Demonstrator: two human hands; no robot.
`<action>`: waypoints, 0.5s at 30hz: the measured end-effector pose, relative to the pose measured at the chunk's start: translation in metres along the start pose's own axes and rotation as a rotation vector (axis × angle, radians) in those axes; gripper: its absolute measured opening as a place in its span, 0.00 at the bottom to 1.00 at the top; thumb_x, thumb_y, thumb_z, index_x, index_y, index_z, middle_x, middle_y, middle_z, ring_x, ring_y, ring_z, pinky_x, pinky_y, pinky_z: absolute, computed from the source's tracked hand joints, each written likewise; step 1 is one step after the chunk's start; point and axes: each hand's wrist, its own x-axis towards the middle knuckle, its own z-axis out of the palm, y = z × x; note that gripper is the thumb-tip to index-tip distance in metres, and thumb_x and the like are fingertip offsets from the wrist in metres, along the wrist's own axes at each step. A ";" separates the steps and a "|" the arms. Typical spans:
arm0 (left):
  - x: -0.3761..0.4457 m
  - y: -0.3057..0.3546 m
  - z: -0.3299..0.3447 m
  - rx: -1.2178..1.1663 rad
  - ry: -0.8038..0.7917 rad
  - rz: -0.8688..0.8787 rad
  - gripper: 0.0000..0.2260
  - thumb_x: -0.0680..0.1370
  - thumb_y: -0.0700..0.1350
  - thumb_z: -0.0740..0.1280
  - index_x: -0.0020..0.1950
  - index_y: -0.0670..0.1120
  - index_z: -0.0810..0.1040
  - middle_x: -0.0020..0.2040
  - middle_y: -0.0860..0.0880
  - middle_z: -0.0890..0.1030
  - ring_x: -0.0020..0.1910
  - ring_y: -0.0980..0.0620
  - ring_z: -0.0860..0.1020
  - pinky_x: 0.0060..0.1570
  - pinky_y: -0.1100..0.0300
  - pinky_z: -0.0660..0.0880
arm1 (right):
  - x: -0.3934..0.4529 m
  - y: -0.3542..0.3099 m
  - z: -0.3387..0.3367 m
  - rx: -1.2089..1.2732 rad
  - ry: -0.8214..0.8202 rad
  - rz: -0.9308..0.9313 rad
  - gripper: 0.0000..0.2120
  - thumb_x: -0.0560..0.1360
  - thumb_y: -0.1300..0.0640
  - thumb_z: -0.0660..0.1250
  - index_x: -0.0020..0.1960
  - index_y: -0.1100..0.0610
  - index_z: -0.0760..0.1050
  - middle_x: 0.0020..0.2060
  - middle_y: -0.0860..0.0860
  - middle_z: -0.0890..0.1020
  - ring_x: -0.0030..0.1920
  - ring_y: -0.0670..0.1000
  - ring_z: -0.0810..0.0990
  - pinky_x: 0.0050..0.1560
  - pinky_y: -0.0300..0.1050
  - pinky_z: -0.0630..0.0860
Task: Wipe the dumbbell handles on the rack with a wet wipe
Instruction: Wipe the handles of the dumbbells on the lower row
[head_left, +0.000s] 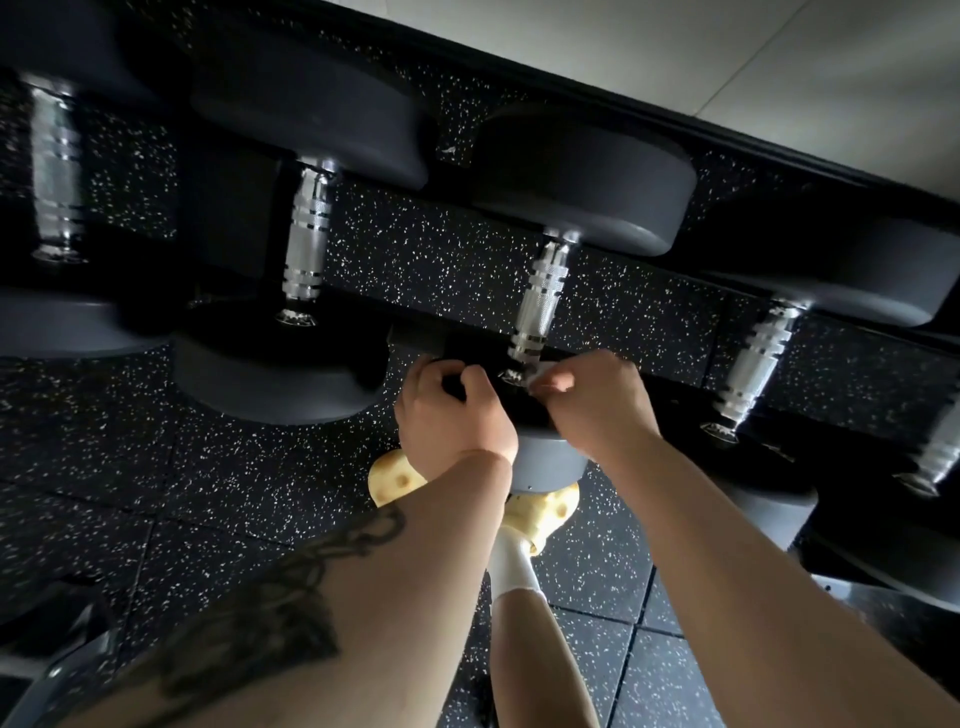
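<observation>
Both hands meet at the near end of one dumbbell handle (540, 301), the third chrome handle counted from the left side of the view. The right hand (592, 400) has its fingers curled and pinches a small white wet wipe (537, 375) against the lower end of this handle, just where the metal goes into the near weight head (545, 462). The left hand (447, 415) is also curled — it grips the dark edge of that same near head, just beside the wipe but not touching it, as far as I can see. The dumbbell lies on the rack between its neighbours, with another handle (306, 244) to the left and one more (753, 358) to the right, both bare. Under the rack there is a black rubber floor (208, 467) with white speckles. Below the hands, yellow clog shoes (545, 512) and a white sock (511, 566) of the person are visible.
</observation>
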 end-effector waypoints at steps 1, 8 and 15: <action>0.001 0.000 0.000 -0.006 0.000 0.000 0.18 0.67 0.54 0.54 0.45 0.51 0.81 0.62 0.56 0.77 0.60 0.51 0.72 0.57 0.51 0.71 | -0.002 -0.007 0.003 0.042 -0.045 -0.055 0.06 0.74 0.53 0.69 0.46 0.42 0.82 0.42 0.46 0.84 0.34 0.43 0.78 0.26 0.33 0.68; 0.001 0.002 -0.001 -0.019 0.017 0.003 0.18 0.67 0.53 0.54 0.44 0.51 0.81 0.62 0.56 0.77 0.59 0.50 0.72 0.55 0.54 0.70 | -0.002 -0.009 -0.004 0.115 -0.150 -0.100 0.06 0.72 0.51 0.72 0.42 0.39 0.81 0.45 0.43 0.84 0.44 0.43 0.80 0.36 0.32 0.73; 0.003 0.004 -0.006 0.061 -0.068 -0.030 0.18 0.69 0.54 0.54 0.46 0.50 0.81 0.61 0.53 0.76 0.57 0.47 0.73 0.57 0.50 0.71 | -0.009 -0.004 -0.004 -0.023 -0.007 0.034 0.10 0.73 0.57 0.67 0.47 0.44 0.82 0.41 0.49 0.83 0.35 0.49 0.80 0.29 0.38 0.72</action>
